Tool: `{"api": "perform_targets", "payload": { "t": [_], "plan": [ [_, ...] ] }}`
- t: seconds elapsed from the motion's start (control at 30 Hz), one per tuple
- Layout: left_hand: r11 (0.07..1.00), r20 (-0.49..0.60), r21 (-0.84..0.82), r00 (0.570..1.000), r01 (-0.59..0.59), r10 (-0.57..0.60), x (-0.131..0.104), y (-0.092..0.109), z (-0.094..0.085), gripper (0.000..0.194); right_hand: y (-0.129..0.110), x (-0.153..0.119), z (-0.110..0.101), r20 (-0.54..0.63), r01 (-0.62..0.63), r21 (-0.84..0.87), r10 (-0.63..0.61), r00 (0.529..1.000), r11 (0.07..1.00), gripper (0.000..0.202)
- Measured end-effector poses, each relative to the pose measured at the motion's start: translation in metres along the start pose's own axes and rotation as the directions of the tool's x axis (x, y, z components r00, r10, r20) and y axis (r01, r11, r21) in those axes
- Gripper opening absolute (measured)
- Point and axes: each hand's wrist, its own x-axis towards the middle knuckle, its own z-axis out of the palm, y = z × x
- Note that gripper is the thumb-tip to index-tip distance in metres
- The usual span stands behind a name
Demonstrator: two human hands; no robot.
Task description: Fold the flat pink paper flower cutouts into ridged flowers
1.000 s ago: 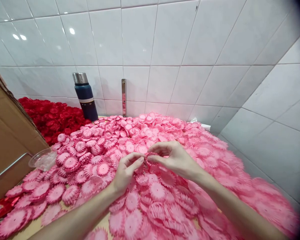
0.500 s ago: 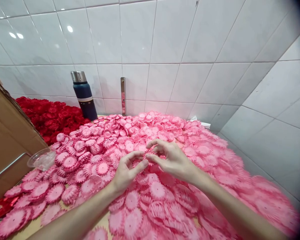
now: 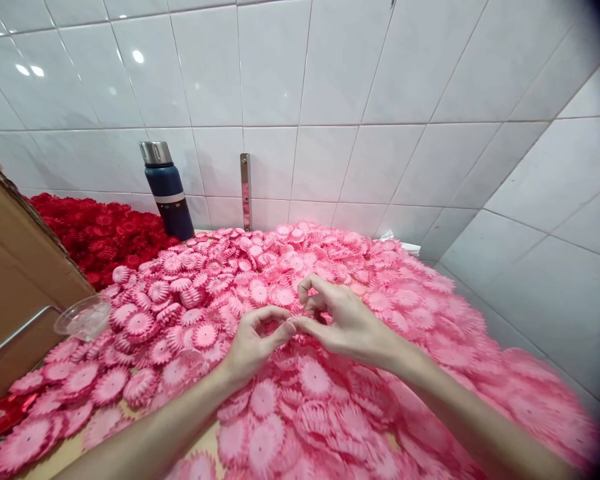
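Note:
Over the heap of pink frilled fabric discs [image 3: 205, 335], like layers of artificial flowers, my two hands meet at the fingertips. My left hand [image 3: 255, 340] is closed, thumb and forefinger pinched towards each other. My right hand [image 3: 343, 320] has its thumb tip against the left fingertips, with its fingers curled above. A small pink frilled disc seems to be held between them, mostly hidden by the fingers and hard to tell from the pink heap behind.
A dark blue bottle [image 3: 173, 200] stands at the back, beside a pile of red frilled pieces [image 3: 110, 233]. At left are a cardboard box [image 3: 25, 280], a clear plastic dish [image 3: 83, 319] and a red packet [image 3: 3, 417]. A tiled wall [image 3: 270, 67] closes off the back.
My right thumb has come in against the left fingertips, and my right forefinger has curled and lifted slightly. My left hand has hardly moved; its thumb is a little closer to the forefinger.

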Motion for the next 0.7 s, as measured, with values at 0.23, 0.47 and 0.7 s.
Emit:
{"api": "perform_targets", "payload": {
  "t": [0.23, 0.47, 0.7],
  "plan": [
    [0.999, 0.071, -0.03, 0.997, 0.035, -0.032, -0.0003, -0.0022, -0.0008, 0.031, 0.0017, 0.0019, 0.0015, 0.012, -0.046, 0.124, 0.045, 0.999, 0.991, 0.025],
    [0.992, 0.046, -0.107, 0.997, 0.06, -0.055, 0.001, -0.0059, -0.0011, 0.033, 0.0068, 0.0038, 0.0066, 0.018, -0.145, 0.227, 0.145, 0.989, 0.963, 0.029],
    [0.989, 0.104, -0.105, 0.99, 0.107, -0.096, 0.0015, -0.009, -0.0039, 0.03, 0.0078, 0.0053, 0.0033, 0.009, -0.149, 0.392, 0.158, 0.987, 0.908, 0.035]
  ]
}}
